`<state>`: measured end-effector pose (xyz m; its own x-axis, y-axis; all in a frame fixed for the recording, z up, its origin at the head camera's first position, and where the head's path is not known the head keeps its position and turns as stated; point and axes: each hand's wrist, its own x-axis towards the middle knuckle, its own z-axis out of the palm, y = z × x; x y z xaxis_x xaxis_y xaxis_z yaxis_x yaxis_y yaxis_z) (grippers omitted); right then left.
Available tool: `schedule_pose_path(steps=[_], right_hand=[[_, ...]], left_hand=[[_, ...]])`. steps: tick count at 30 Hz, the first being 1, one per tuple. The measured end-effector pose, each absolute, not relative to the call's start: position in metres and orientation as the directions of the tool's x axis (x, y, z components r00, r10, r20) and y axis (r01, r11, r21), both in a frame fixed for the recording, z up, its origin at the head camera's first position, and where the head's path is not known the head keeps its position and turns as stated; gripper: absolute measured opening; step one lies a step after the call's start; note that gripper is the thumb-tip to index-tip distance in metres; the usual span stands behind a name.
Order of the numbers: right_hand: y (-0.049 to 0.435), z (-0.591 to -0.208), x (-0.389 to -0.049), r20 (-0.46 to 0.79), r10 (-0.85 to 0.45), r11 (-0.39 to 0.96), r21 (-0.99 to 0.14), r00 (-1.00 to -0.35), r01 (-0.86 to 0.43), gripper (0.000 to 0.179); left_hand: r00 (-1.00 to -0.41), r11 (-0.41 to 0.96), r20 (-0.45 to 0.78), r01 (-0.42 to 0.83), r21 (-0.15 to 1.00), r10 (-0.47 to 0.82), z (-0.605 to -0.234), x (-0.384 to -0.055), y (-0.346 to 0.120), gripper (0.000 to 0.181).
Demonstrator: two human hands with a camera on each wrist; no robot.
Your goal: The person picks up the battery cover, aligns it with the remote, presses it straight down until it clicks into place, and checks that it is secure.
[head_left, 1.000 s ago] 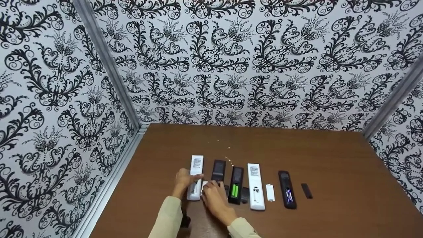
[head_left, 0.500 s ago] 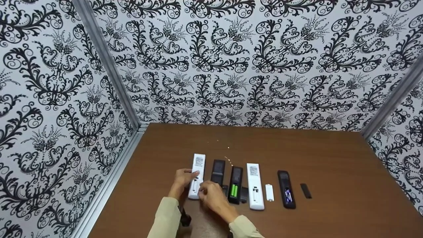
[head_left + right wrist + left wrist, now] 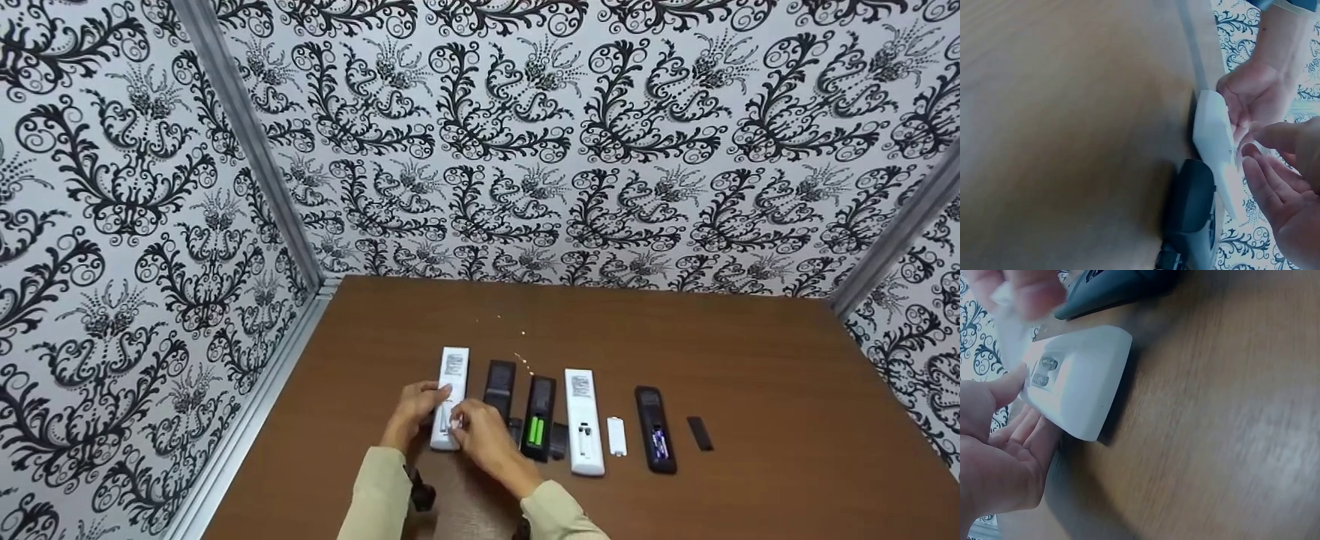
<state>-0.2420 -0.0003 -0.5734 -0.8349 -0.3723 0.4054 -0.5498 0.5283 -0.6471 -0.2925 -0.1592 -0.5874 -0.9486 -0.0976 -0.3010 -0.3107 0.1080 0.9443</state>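
Face down on the table lies a white remote control, its battery compartment uncovered. Metal spring contacts show in the left wrist view. My left hand grips this remote from its left side, thumb on the upper face and fingers at the side and underneath. Over the compartment, my right hand pinches a small white piece that looks like the battery cover; it is blurred and partly hidden by the fingers. In the right wrist view the right hand is close to the remote's compartment side.
Right of the hands lie a dark remote, a black remote with green batteries, another white remote beside its white cover, and a black remote beside its dark cover. Patterned walls enclose the brown table.
My right hand has lifted the white piece from the table beside the remote and brought it left over the compartment. My left hand has shifted its hold, and the remote has moved slightly away.
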Motion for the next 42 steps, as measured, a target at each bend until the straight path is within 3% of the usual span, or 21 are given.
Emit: schedule_pose_path(steps=[9, 15, 28, 42], right_hand=[[-0.002, -0.566, -0.255, 0.437, -0.361, 0.463, -0.683, -0.824, -0.565, 0.005], [-0.003, -0.563, -0.266, 0.367, -0.334, 0.430, -0.761, -0.868, -0.487, 0.015], [-0.009, -0.571, -0.272, 0.250, -0.334, 0.324, -0.875, -0.909, -0.359, 0.012], [-0.012, -0.588, -0.273, 0.337, -0.274, 0.482, -0.763, -0.901, -0.432, 0.017]], left_hand=[[-0.939, 0.065, -0.334, -0.339, 0.938, -0.077, -0.584, -0.292, -0.161, 0.043], [-0.935, 0.059, -0.347, -0.352, 0.934, -0.075, -0.583, -0.296, -0.159, 0.042], [-0.929, 0.048, -0.364, -0.367, 0.929, -0.063, -0.587, -0.297, -0.162, 0.045], [-0.922, 0.044, -0.376, -0.381, 0.923, -0.093, -0.588, -0.296, -0.161, 0.047]])
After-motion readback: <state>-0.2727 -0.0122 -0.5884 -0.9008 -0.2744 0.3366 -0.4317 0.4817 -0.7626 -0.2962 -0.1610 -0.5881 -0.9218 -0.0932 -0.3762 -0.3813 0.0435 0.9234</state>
